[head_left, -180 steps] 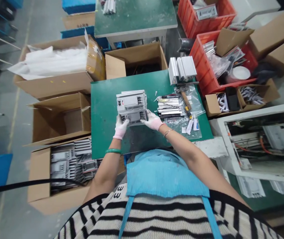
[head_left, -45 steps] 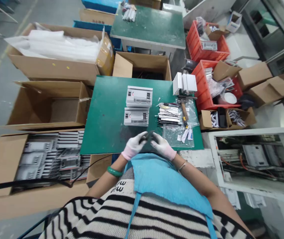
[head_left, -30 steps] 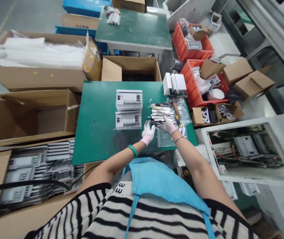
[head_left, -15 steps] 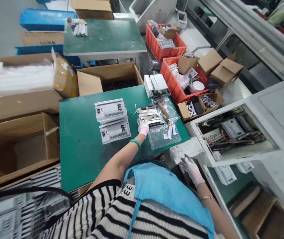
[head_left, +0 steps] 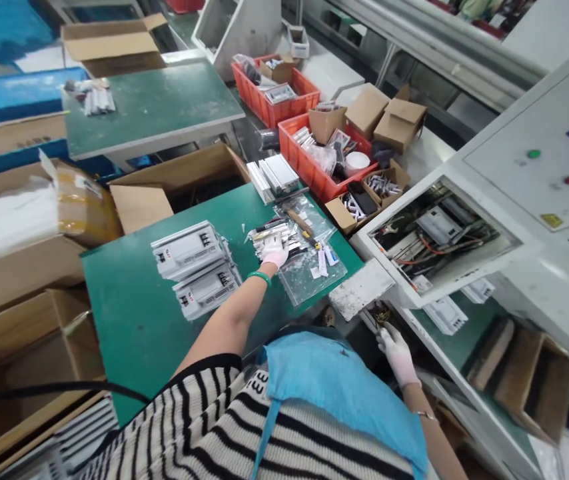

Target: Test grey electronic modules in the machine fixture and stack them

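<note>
My left hand (head_left: 274, 252), in a white glove, lies over a pile of thin metal strips (head_left: 284, 233) on the green table. Its fingers are stretched forward onto the strips; no firm hold shows. Low on the right, my gloved right hand (head_left: 395, 348) has its fingers curled at the edge of what looks like a small drawer (head_left: 380, 313) under a worn white ledge (head_left: 362, 288). Small brownish pieces show inside it, too blurred to name. Beside the strips are a hammer (head_left: 298, 221) and small white tubes (head_left: 322, 259) on a clear plastic sheet (head_left: 299, 283).
Two grey-white module housings (head_left: 207, 291) lie left of my left arm, with more housings (head_left: 272, 177) at the table's far corner. Red crates (head_left: 309, 170) and cardboard boxes surround the table. A white machine (head_left: 514, 200) with an open window stands to the right.
My left hand has moved forward onto the strips. My right hand has drawn back and down from the ledge, and the drawer-like opening now shows. The whole view has swung right.
</note>
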{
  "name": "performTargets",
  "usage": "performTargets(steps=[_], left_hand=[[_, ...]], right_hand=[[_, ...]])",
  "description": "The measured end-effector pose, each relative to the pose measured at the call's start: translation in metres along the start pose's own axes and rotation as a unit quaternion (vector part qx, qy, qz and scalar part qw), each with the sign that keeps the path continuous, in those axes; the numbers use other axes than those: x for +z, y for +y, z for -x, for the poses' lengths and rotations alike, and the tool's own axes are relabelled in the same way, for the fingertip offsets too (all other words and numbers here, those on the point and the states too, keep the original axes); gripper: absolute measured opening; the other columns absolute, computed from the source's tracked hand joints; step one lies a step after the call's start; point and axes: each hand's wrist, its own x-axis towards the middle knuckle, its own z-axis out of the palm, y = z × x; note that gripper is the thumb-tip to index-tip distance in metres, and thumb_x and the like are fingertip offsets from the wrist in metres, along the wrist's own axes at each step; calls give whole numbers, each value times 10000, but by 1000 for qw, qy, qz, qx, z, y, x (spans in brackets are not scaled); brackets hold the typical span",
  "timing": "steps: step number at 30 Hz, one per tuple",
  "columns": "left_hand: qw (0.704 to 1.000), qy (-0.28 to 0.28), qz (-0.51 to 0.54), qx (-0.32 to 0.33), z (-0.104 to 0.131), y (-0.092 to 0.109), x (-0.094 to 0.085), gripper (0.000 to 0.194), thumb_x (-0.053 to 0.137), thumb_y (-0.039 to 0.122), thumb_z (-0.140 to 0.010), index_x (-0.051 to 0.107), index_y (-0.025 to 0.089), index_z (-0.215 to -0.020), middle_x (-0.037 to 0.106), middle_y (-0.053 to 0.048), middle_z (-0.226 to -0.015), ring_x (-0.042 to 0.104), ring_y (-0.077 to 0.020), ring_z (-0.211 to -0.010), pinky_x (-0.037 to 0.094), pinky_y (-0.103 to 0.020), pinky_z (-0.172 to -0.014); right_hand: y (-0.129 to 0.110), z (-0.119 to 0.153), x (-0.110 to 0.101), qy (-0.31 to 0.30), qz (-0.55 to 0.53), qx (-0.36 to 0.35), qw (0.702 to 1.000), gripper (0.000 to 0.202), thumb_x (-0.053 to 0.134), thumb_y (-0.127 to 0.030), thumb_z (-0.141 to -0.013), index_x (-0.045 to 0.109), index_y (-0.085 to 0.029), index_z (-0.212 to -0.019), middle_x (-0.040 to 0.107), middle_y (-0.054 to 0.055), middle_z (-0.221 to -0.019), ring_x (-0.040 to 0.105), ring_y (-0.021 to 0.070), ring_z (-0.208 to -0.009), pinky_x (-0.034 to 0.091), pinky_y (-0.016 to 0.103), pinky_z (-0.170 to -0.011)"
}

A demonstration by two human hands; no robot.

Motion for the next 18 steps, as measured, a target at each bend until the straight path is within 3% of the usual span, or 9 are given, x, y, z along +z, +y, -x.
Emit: performTargets(steps=[4,9,14,18], left_hand=[[1000,-8,-5,26,0,7,-7,548,565,258,-806,557,127,-1338,533,-202,-1414,390,-376,-1384,278,-500,-1164],[996,-13,32,78,2,32,-9,507,566,270,-813,585,171,-1310,559,-155,-1405,414,-322,-1385,275,-441,-1188],[985,-84,97,117,58,42,1,437,452,362,-856,633,182,-1210,687,-115,-1236,625,-253,-1168,468,-376,-1051],[975,-141,122,122,109,32,6,399,425,408,-793,696,202,-1002,755,-94,-1058,694,-262,-1024,543,-375,-943]], right_hand=[[12,1,-4,14,-8,6,1000,700,615,-535,-692,611,-172,-1291,710,85,-1042,711,215,-866,587,316,-770],[24,-7,-5,21,8,-11,1000,670,618,-531,-718,617,-170,-1283,722,83,-1037,707,228,-889,580,335,-797],[34,-15,-18,112,141,-37,983,528,530,-494,-806,665,-161,-1192,704,116,-1139,652,259,-1113,491,368,-1000],[39,-35,-46,194,203,-26,959,577,564,-422,-813,591,-130,-1310,618,164,-1295,558,301,-1248,389,411,-1096]])
